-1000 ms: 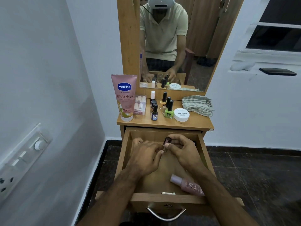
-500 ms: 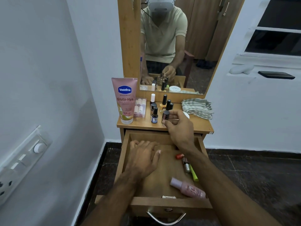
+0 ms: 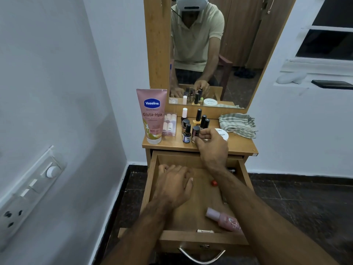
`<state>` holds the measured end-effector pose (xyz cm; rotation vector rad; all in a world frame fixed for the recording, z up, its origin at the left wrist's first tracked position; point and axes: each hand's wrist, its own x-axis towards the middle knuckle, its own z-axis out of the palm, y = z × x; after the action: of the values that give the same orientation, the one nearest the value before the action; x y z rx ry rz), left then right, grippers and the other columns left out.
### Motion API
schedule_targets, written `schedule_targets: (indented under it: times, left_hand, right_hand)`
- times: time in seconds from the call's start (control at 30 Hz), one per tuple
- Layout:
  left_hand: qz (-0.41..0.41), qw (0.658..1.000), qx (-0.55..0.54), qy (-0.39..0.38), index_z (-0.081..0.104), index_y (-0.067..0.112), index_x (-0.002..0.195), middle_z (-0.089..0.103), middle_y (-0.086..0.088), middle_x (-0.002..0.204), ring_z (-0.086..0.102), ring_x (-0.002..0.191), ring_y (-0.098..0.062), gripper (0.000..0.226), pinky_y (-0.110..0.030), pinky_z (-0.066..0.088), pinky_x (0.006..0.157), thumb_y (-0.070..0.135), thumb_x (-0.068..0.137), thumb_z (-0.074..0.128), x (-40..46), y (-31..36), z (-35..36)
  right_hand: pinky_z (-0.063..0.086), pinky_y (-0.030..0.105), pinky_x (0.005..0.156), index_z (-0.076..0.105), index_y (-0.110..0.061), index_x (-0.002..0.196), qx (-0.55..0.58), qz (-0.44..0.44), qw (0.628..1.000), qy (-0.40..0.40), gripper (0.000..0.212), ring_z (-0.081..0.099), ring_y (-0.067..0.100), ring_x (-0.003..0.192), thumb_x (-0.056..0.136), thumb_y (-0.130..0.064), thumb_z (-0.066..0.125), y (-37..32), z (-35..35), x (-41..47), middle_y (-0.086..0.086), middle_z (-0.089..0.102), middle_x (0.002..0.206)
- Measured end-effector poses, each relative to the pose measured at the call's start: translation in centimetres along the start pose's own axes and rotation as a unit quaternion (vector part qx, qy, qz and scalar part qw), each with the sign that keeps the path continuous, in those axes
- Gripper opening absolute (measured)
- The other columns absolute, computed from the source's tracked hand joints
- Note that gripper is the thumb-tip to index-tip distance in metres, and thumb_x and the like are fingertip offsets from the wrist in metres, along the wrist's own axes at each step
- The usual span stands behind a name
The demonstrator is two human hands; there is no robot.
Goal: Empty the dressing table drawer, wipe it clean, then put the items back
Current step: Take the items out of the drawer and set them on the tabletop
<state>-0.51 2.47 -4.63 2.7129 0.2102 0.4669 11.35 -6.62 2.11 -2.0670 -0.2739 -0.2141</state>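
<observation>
The wooden drawer (image 3: 202, 238) of the dressing table is pulled out. My right hand (image 3: 212, 148) reaches over the tabletop (image 3: 241, 145) and grips a dark-capped nail polish bottle (image 3: 195, 131), which stands on the top beside a blue one (image 3: 186, 135). My left hand (image 3: 172, 187) lies palm down on the drawer floor with nothing visible in it. A pink spray bottle (image 3: 222, 219) lies at the drawer's front right, partly under my right forearm. A small red-capped item (image 3: 214, 183) shows beside that arm.
On the tabletop stand a pink Vaseline tube (image 3: 152, 115), a clear box of pink pieces (image 3: 169, 124), several more nail polish bottles (image 3: 200, 118), a white jar (image 3: 223, 133) and a checked cloth (image 3: 236, 124). A mirror (image 3: 238, 35) rises behind. A wall switchboard (image 3: 28, 194) sits left.
My right hand lifted the nail polish bottle out of the drawer and carried it up onto the tabletop among the other bottles. My left hand stayed in the drawer.
</observation>
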Motion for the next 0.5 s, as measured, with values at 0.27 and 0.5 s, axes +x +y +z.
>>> schedule_targets:
  times: [0.27, 0.5]
  left_hand:
    - [0.013, 1.0, 0.003, -0.009, 0.063, 0.034, 0.116, 0.066, 0.016, 0.103, 0.056, 0.101, -0.005, 0.034, -0.033, 0.023, 0.098, 0.049, 0.089, 0.048, 0.1, -0.2, 0.1]
    - [0.025, 1.0, 0.001, -0.006, 0.065, 0.034, 0.114, 0.067, 0.016, 0.1, 0.055, 0.097, -0.005, 0.034, -0.032, 0.022, 0.094, 0.047, 0.087, 0.049, 0.0, -0.3, 0.2]
  right_hand:
    - [0.059, 0.033, 0.085, 0.071, -0.019, 0.108, 0.029, 0.0, 0.999, -0.028, 0.028, 0.068, 0.005, 0.089, 0.083, -0.024, 0.083, 0.7, -1.3, 0.2, -0.012, 0.071, 0.09]
    - [0.059, 0.031, 0.074, 0.072, -0.027, 0.097, 0.012, 0.004, 0.998, -0.056, 0.011, 0.069, 0.005, 0.082, 0.088, -0.025, 0.078, 3.0, -5.1, -0.7, -0.011, 0.072, 0.085]
